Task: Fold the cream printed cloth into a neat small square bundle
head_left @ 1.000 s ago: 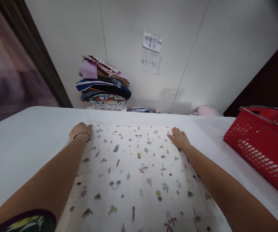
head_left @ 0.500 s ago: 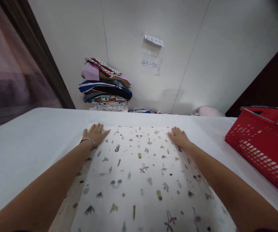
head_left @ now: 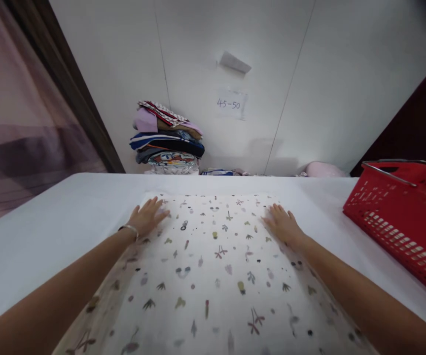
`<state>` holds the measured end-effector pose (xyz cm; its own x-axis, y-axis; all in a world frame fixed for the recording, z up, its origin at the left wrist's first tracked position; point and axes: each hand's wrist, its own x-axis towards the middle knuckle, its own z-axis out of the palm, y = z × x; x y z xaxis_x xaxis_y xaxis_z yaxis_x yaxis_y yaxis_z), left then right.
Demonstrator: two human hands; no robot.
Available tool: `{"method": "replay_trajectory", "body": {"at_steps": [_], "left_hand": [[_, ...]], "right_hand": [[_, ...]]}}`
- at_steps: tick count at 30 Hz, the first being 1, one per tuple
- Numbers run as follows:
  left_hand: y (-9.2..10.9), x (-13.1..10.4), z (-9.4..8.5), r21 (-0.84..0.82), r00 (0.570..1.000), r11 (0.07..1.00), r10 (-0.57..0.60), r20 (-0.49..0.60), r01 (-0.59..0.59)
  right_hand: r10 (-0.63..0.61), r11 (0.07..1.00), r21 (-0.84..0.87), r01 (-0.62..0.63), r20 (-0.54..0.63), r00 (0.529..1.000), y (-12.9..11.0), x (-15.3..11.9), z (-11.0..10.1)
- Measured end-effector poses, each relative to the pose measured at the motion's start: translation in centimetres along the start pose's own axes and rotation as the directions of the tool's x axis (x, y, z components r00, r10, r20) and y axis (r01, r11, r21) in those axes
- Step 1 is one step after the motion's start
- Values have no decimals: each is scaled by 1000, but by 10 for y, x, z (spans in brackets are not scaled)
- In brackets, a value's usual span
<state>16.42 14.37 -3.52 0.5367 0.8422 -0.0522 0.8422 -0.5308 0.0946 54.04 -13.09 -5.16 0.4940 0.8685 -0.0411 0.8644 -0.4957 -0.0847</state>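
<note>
A white cloth (head_left: 213, 276) printed with small plants, berries and rainbows lies spread out in front of me, its far edge towards the back of the table. My left hand (head_left: 147, 217), with a bracelet at the wrist, rests on the cloth's far left side, fingers spread. On the far right side, my right hand (head_left: 282, 224) is flat with its fingers apart. Neither hand grips anything. The near end of the cloth runs out of the bottom of the view.
The white table (head_left: 43, 236) extends to both sides. A red plastic basket (head_left: 394, 217) with metal handles stands at the right. Behind the table are a stack of folded fabrics (head_left: 168, 143), a pink bundle (head_left: 324, 169) and a wall bearing a "45-50" paper sign (head_left: 231, 104). A curtain (head_left: 24, 118) hangs left.
Both hands have slid slightly back towards me along the cloth's sides, the right one also a little outward. The cloth stays spread out. The camera view has shifted slightly.
</note>
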Motion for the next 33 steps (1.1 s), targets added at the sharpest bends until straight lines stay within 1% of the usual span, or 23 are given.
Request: {"method": "replay_trajectory", "body": {"at_steps": [1, 2, 4, 6, 8, 9, 11, 15, 17, 20, 22, 25, 28, 30, 33], "left_hand": [[-3, -23, 4, 15, 998, 998, 55, 4, -55], [-8, -49, 9, 29, 997, 996, 81, 15, -82], [-19, -103, 22, 38, 995, 994, 99, 7, -99], [-29, -148, 35, 30, 997, 996, 79, 5, -79], [-33, -177, 42, 30, 1000, 1000, 7, -13, -6], [-33, -185, 43, 32, 1000, 999, -19, -10, 20], [-28, -190, 38, 35, 999, 998, -44, 6, 43], [-11, -185, 17, 15, 998, 999, -41, 56, 40], [-4, -188, 8, -6, 994, 998, -59, 91, 59], [6, -207, 2, -20, 986, 993, -117, 121, 120], [10, -229, 5, -16, 987, 993, -118, 112, 121], [14, -269, 18, 4, 991, 996, -91, 94, 91], [15, -305, 31, 23, 991, 992, -127, 51, 125], [16, -323, 38, 25, 985, 985, -170, 12, 170], [17, -338, 44, 13, 971, 972, -234, -46, 235]], "right_hand": [[-51, 999, 8, 51, -16, 999, 2, -26, 2], [-83, 996, 10, 84, -35, 996, 6, -53, 5], [-113, 993, 11, 114, -75, 991, 16, -105, 14], [-137, 990, 12, 138, -91, 986, 27, -148, 24], [-122, 992, 13, 124, -98, 988, 35, -174, 33], [-109, 994, 12, 111, -101, 989, 38, -181, 36], [-89, 996, 12, 91, -107, 990, 39, -184, 38], [-86, 995, 35, 89, -89, 992, 33, -175, 30], [-77, 995, 61, 81, -65, 995, 30, -176, 25], [-45, 994, 98, 52, -68, 997, 33, -190, 21], [-32, 993, 111, 42, -86, 996, 38, -209, 23], [-29, 991, 126, 43, -111, 993, 48, -243, 32], [7, 984, 175, 20, -149, 989, 55, -270, 37], [36, 980, 201, 0, -172, 984, 56, -281, 37], [62, 970, 242, -11, -204, 977, 59, -286, 34]]}}
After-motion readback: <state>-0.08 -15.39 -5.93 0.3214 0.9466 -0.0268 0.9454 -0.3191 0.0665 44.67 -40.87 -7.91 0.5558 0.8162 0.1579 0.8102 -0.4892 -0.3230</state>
